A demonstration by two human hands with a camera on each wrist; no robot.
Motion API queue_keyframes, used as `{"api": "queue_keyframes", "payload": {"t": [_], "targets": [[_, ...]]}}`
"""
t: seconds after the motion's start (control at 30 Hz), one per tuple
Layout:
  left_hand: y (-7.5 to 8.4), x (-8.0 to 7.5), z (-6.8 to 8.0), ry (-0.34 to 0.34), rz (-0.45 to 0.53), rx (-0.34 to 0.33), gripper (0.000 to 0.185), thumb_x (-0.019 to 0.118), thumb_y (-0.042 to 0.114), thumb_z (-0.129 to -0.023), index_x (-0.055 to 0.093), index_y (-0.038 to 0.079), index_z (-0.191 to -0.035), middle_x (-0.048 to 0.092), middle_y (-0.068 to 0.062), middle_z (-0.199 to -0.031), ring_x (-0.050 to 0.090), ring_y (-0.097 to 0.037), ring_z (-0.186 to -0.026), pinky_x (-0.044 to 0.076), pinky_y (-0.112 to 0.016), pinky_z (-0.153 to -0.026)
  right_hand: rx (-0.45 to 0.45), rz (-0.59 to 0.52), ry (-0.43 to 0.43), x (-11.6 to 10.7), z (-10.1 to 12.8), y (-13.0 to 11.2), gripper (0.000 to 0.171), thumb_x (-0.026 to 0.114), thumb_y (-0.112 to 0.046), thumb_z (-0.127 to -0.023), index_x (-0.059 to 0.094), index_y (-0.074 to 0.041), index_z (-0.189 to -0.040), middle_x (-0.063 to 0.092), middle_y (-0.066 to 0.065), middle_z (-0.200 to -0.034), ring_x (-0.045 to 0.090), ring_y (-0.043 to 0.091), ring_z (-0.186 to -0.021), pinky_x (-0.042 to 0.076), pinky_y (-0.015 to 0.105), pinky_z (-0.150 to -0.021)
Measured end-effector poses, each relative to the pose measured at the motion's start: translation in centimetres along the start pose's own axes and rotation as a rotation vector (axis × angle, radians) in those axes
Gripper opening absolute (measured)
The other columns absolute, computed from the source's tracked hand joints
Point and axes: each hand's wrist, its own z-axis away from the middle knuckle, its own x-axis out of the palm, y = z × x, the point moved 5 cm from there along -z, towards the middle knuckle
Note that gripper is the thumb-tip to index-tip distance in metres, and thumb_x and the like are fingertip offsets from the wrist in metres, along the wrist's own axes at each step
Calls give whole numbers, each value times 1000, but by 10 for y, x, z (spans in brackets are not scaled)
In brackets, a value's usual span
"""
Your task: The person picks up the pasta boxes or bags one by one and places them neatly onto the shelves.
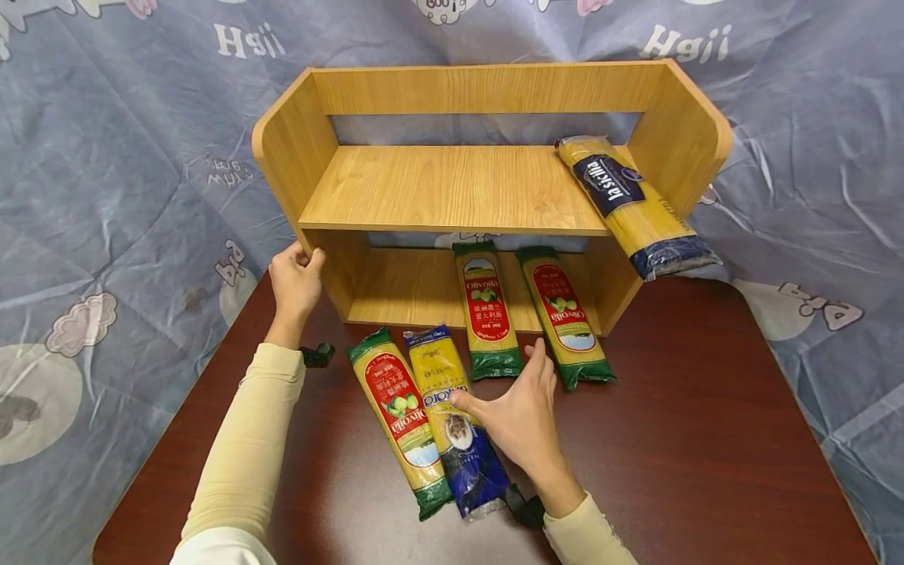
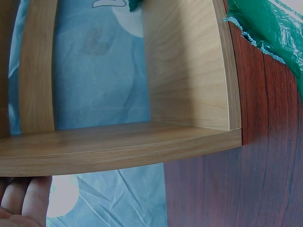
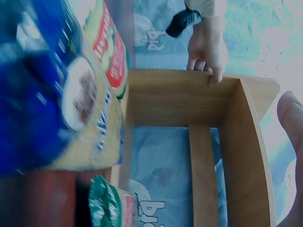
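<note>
Head view, right hand [image 1: 521, 416]: fingers are held straight and spread, with nothing grasped; the fingertips [image 1: 461, 400] are laid on the blue-ended spaghetti pack [image 1: 457, 420].
Direction from fingers: the pack is found directly under and to the left of the fingertips; the right hand is the nearer hand.
Long axis: the pack is laid lengthwise from the table's [image 1: 706, 439] near edge toward the wooden shelf [image 1: 452, 184], slightly slanted, with its blue end toward the near edge.
Neighbour: a green-ended pack [image 1: 399, 420] is laid just beside it on the left, parallel.
Left hand [image 1: 294, 282]: fingers are curled round the front edge of the shelf's left side panel.
Lower shelf: two green-ended packs [image 1: 487, 310] [image 1: 565, 314] are laid side by side, their ends projecting over the front edge.
Upper shelf: one dark-blue-labelled pack [image 1: 632, 205] is laid at the right end, overhanging the front.
Writing: "Olivoila" is read on the red labels; "lasicilia", approximately, on the upper pack; the blue-ended pack's label cannot be read with certainty.
</note>
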Motion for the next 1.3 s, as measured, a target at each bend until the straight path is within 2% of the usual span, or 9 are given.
{"api": "queue_keyframes", "payload": {"t": [0.4, 0.57, 0.9, 1.1, 1.3], "targets": [[0, 0, 2, -8, 6, -3, 17, 64, 13, -94, 77, 3, -97, 66, -6, -66, 58, -8, -62, 38, -21, -48, 65, -27, -55, 17, 37, 17, 149, 89, -67, -60, -2, -6, -161, 23, 21, -156, 26, 42, -141, 28, 69, -108], [1, 0, 2, -5, 7, 0, 17, 64, 13, -94, 78, 3, -97, 66, -5, -66, 56, -8, -60, 36, -21, -48, 67, -22, -31, 18, 43, 21, 149, 93, -60, -60, -1, -5, -161, 24, 22, -155, 26, 42, -140, 26, 67, -110], [1, 0, 2, -4, 17, -2, 18, 63, 12, -94, 78, 3, -99, 69, -9, -70, 61, -7, -66, 40, -20, -49, 76, 13, -48, 33, 59, 32, 155, 91, -69, -53, 1, -4, -161, 27, 21, -154, 30, 42, -139, 28, 68, -108], [1, 0, 2, -3, 21, -1, 18, 63, 11, -93, 77, 2, -98, 69, -8, -69, 61, -6, -64, 39, -20, -48, 52, 67, -65, 45, 66, 40, 156, 89, -74, -49, 7, 1, -160, 28, 27, -152, 31, 44, -139, 29, 68, -108], [1, 0, 2, -2, 25, -6, 18, 63, 10, -94, 78, 1, -99, 71, -7, -72, 65, -7, -70, 42, -18, -51, 42, 139, -80, 51, 67, 46, 159, 87, -77, -47, 8, 4, -159, 26, 32, -153, 30, 48, -140, 28, 67, -109]]}}
